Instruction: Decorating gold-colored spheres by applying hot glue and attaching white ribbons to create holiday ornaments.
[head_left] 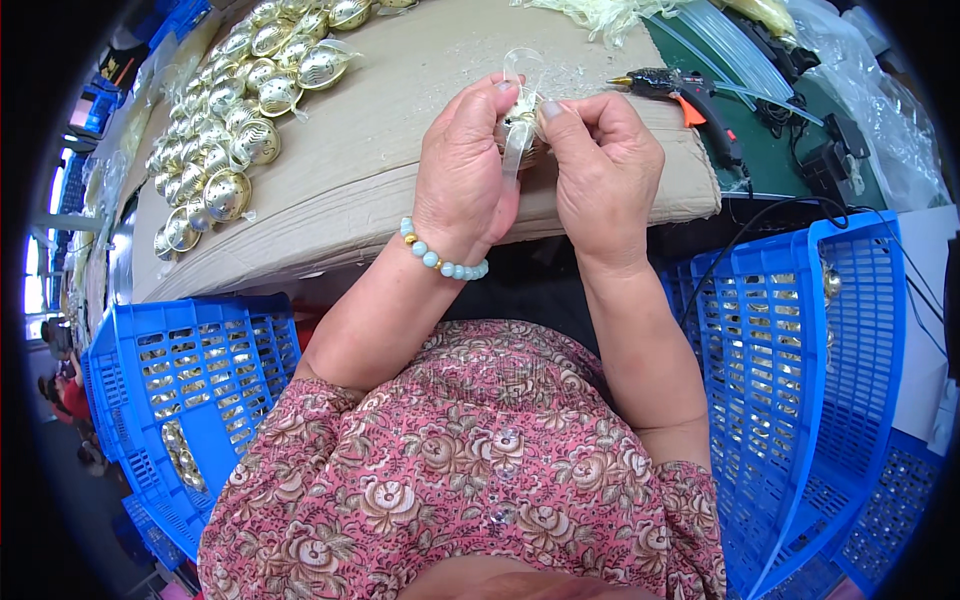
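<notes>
My left hand [465,165] and my right hand [600,165] meet over the cardboard-covered table [400,130]. Between them they pinch a small gold ornament [520,128] with a sheer white ribbon [522,70] looped above it and a ribbon tail hanging down. The ornament is mostly hidden by my fingers. A pale green bead bracelet [440,258] circles my left wrist.
Several gold openwork ball ornaments [235,110] lie in rows at the table's far left. A black and orange glue gun [680,90] rests at the right with clear glue sticks [720,40] behind. Blue plastic crates stand at lower left [190,370] and right [800,370].
</notes>
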